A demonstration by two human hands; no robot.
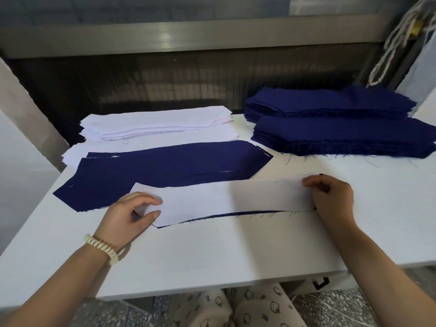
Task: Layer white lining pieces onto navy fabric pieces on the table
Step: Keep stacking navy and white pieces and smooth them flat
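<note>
Head view: white lining piece pinched between both hands' fingertips.

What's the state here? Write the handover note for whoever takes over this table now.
Left hand pinches the left end of the white lining piece; right hand pinches its right end.
The lining lies over a navy piece whose edge peeks out below, so the edges are not yet matched.
Behind: flat navy pieces, white lining stack, navy stacks far right.
Left to do: square up this pair, release, keep layering from the stacks.
</note>
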